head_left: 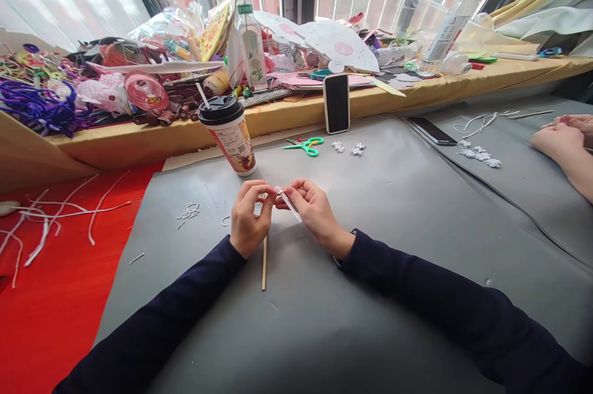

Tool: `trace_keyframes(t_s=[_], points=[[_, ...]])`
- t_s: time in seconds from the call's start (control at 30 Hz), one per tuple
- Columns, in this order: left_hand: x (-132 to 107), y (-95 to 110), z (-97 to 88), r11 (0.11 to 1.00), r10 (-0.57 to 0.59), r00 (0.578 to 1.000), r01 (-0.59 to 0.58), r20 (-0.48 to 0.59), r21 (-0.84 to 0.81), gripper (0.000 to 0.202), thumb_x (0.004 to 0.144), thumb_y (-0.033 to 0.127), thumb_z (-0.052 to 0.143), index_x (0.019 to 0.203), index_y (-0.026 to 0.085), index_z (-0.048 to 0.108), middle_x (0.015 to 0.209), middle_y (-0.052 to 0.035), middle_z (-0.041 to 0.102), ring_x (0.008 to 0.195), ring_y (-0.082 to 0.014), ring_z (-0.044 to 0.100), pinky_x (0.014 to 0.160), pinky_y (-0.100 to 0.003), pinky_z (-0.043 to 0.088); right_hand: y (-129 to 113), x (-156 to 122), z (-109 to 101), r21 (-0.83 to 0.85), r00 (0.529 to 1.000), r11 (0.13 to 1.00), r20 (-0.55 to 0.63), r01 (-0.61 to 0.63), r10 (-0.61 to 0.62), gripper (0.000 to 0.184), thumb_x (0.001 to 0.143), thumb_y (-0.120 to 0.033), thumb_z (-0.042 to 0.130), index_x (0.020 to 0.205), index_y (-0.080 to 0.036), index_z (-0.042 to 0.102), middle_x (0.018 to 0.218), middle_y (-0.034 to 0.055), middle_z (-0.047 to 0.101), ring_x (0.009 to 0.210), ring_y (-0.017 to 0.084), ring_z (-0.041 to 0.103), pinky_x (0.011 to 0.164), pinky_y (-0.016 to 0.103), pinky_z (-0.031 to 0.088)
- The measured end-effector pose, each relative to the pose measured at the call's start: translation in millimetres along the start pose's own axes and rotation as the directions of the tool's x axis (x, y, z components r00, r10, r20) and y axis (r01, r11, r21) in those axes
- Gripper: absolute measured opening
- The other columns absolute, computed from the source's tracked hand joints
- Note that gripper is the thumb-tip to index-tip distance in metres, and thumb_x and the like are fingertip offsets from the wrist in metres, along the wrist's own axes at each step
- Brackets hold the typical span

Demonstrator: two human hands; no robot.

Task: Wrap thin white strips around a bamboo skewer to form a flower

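Note:
My left hand (250, 216) is closed in a pinch, thumb and forefinger meeting around something too small to make out. Against those fingertips are the fingers of my right hand (315, 213), which grip a narrow translucent white strip (289, 204) that slants down to the right. A thin wooden stick (264, 264) runs from behind my left fingers toward me; whether it is held or lies on the table cannot be told. Left of my hands is a little pile of short white cord pieces (189, 212), with a curled piece (225, 221) nearer my left hand.
Beyond my hands stand a lidded paper cup (229, 138) and an upright phone (336, 104). Green scissors (306, 146) and white flower shapes (357, 149) lie between. A cluttered ledge (287, 108) runs behind. At right are another person's hands (565, 138) and a second phone (432, 131).

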State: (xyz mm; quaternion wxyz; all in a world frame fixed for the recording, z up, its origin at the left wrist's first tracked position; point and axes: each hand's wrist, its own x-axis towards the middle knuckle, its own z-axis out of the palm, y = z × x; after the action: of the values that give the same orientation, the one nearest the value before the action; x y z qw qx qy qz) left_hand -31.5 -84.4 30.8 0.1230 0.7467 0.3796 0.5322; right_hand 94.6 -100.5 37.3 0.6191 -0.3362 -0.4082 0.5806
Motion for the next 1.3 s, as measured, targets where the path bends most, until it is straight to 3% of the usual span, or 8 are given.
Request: trace_keyframes(t_s=[0.13,0.37,0.5,0.67,0.8,0.93,1.07,1.3], points=[[1.5,-0.3,-2.3,0.999,-0.048,0.998,0.049,-0.039,0.009,0.007,0.079,0.021,0.052,0.081,0.017,0.057,0.086,-0.0036,0.053,0.080,-0.0118,0.054,0.061,-0.021,0.049,-1.9,0.0,-1.4,0.010,1.000,1.000,0.008,-0.019,0.019,0.032,0.069,-0.042,0.063,0.078,-0.019,0.042,0.076,-0.0004,0.064,0.065,0.013,0.064,0.068,0.031,0.054],[2.7,-3.0,-5.3,0.974,-0.168,0.983,0.156,-0.066,-0.162,0.009,0.078,0.024,0.054,0.081,0.017,0.057,0.085,-0.0029,0.055,0.080,-0.0126,0.056,0.066,-0.024,0.048,-7.2,-3.5,-7.8,0.053,0.953,0.978,0.242,-0.201,0.183,0.043,0.066,-0.035,0.068,0.093,-0.021,0.038,0.077,0.0008,0.066,0.067,0.013,0.063,0.071,0.032,0.049],[3.0,-1.0,-2.7,0.873,-0.303,0.953,0.284,0.016,-0.396,0.017,0.076,0.027,0.055,0.089,0.017,0.057,0.084,-0.0036,0.057,0.075,-0.0129,0.057,0.069,-0.027,0.049,-2.9,-2.3,-9.8,0.043,0.972,0.991,0.204,-0.126,0.115,0.036,0.065,-0.030,0.070,0.087,-0.019,0.043,0.073,-0.0012,0.063,0.062,0.010,0.058,0.065,0.026,0.045],[4.5,-1.1,-0.2,0.684,-0.453,0.863,0.496,0.222,-0.535,0.023,0.074,0.032,0.057,0.088,0.014,0.061,0.079,-0.0044,0.060,0.070,-0.0136,0.057,0.068,-0.030,0.050,3.1,-0.3,-11.6,-0.034,0.993,0.999,0.105,-0.041,0.044,0.033,0.062,-0.029,0.071,0.082,-0.019,0.046,0.075,-0.0024,0.059,0.070,0.010,0.058,0.068,0.026,0.045],[4.4,-0.7,0.7,0.641,-0.464,0.847,0.523,0.259,-0.562,0.019,0.071,0.031,0.061,0.080,0.013,0.064,0.079,-0.0044,0.062,0.073,-0.0142,0.058,0.070,-0.029,0.049,5.2,-0.5,-12.3,-0.113,0.998,0.993,0.065,-0.013,0.020,0.033,0.062,-0.033,0.070,0.084,-0.018,0.051,0.080,0.0001,0.058,0.076,0.012,0.058,0.072,0.026,0.045],[4.9,-1.4,-0.1,0.624,-0.479,0.839,0.532,0.258,-0.572,0.020,0.071,0.030,0.062,0.082,0.014,0.064,0.077,-0.0040,0.063,0.068,-0.0131,0.057,0.066,-0.028,0.048,1.2,-2.1,-12.8,-0.213,0.983,0.976,0.166,-0.040,0.076,0.032,0.070,-0.037,0.063,0.093,-0.016,0.058,0.078,0.0020,0.059,0.070,0.010,0.054,0.066,0.024,0.043],[5.9,-3.4,-0.7,0.590,-0.505,0.817,0.563,0.280,-0.580,0.025,0.070,0.031,0.063,0.088,0.014,0.065,0.071,-0.0024,0.061,0.061,-0.0113,0.055,0.064,-0.028,0.047,-4.3,-3.5,-12.8,-0.308,0.969,0.951,0.230,-0.015,0.090,0.029,0.076,-0.041,0.054,0.080,-0.014,0.064,0.068,0.0004,0.056,0.064,0.008,0.048,0.065,0.023,0.040],[4.1,-2.6,2.2,0.527,-0.537,0.779,0.609,0.323,-0.592,0.023,0.069,0.033,0.063,0.082,0.014,0.066,0.075,-0.0037,0.062,0.063,-0.0121,0.056,0.064,-0.028,0.047,-4.4,-4.9,-11.6,-0.363,0.985,0.931,0.171,0.041,0.023,0.030,0.075,-0.041,0.054,0.077,-0.013,0.066,0.061,-0.0012,0.051,0.060,0.008,0.044,0.060,0.021,0.036]])
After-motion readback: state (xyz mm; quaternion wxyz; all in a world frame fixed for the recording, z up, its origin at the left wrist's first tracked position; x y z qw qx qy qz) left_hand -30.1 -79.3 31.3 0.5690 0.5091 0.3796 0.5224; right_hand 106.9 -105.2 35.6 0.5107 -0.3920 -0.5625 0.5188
